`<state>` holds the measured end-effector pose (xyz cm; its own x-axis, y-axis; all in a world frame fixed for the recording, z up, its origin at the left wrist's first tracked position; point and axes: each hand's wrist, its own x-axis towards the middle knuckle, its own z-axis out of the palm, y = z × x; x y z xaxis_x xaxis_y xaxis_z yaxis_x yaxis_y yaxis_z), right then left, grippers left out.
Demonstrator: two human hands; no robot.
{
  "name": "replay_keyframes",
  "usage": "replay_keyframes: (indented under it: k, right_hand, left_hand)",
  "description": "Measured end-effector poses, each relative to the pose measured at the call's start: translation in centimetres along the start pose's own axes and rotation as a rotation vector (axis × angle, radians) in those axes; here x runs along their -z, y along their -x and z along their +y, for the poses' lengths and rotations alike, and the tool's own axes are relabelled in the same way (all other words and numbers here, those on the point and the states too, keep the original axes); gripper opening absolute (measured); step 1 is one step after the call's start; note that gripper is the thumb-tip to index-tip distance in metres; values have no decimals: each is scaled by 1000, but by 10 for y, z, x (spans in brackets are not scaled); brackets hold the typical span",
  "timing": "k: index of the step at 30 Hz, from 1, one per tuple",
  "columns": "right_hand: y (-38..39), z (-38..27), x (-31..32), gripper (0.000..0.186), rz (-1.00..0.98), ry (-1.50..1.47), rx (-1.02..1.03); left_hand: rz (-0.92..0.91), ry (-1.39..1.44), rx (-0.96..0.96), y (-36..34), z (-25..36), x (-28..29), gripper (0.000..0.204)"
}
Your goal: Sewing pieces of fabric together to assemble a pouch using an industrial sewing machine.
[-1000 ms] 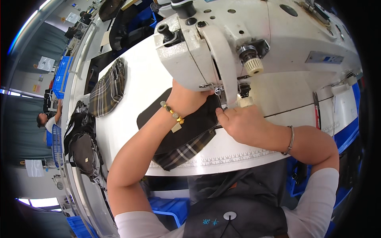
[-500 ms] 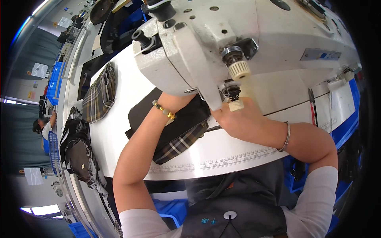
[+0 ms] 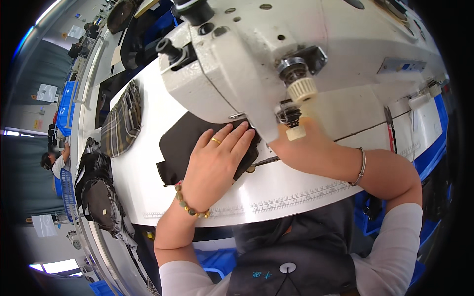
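My left hand (image 3: 216, 165) lies flat, fingers stretched out, on a dark brown fabric piece (image 3: 180, 140) to the left of the needle area. Part of that piece runs in under the head of a white sewing machine (image 3: 212, 74). My right hand (image 3: 308, 148) is at the machine's front, beside the tension knob (image 3: 296, 132). Its fingers are hidden behind the machine head and knob, so what they touch cannot be seen.
Folded plaid fabric (image 3: 121, 121) rests at the table's left. Beyond the edge hangs a dark fabric bundle (image 3: 101, 202). A printed ruler (image 3: 291, 200) follows the near edge of the white table (image 3: 140, 192). A thin red-and-dark tool (image 3: 390, 130) lies at right. Another person (image 3: 57, 160) is far left.
My left hand has come out from behind the machine head toward me and now lies flat on the dark fabric. The plaid part of that piece no longer shows. My right hand has barely moved.
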<state>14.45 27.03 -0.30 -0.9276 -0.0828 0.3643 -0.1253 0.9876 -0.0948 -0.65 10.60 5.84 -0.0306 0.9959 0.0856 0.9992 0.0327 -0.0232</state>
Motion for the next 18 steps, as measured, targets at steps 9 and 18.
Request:
replay_keyframes:
  k: [9,18]
  right_hand:
    - [-3,-17,7,39,-15,-155,3]
    - [3,-21,12,42,-74,-120,85]
  left_hand:
    - [218,-12,-20,-8,-19,-19,30]
    - [350,246,-53,-20,-24,-31,25]
